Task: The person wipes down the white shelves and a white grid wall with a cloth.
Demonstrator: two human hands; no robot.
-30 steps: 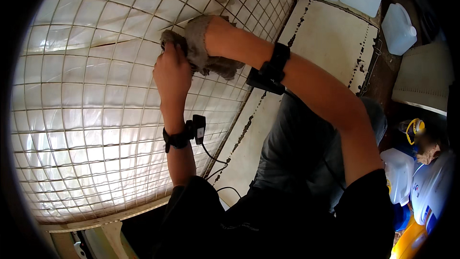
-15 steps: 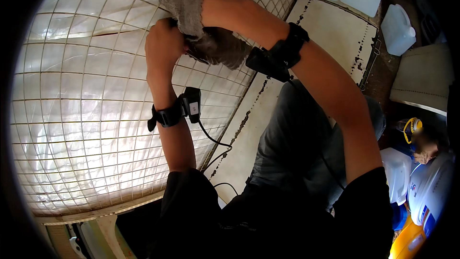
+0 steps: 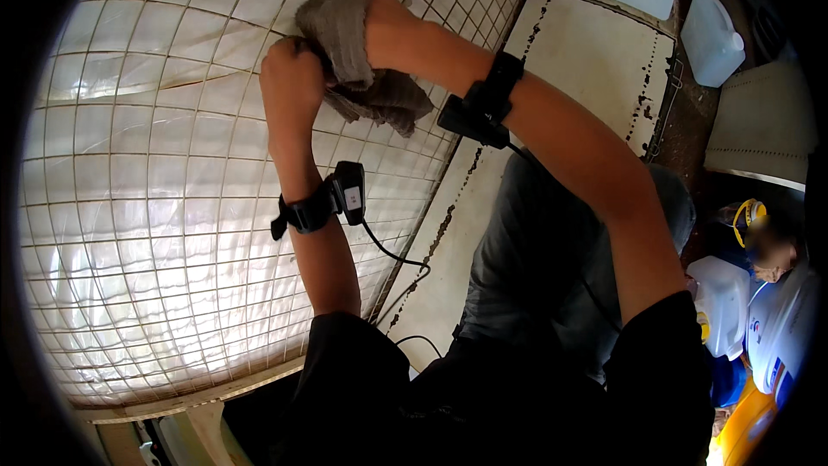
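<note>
A wire grid panel with whitish plastic sheeting behind it fills the left side. Against its upper part, my right hand holds a grey-brown cloth, which wraps over and hides the fingers. A darker, loose fold of it hangs below, between the hands. Just to the left, my left hand is curled into a fist at the wires, touching the cloth's edge. Its fingertips are turned away, so what they grip is hidden. Each wrist carries a strapped black device with a cable.
A cream panel with rusty, chipped seams lies beyond my knees. Translucent plastic containers stand at the upper right. Along the lower right are a clear plastic tub, a white bucket and a yellow container.
My right hand has moved down along the grid with the cloth, closer to my left fist. The hanging fold has shifted slightly left. My left hand stays nearly in place.
</note>
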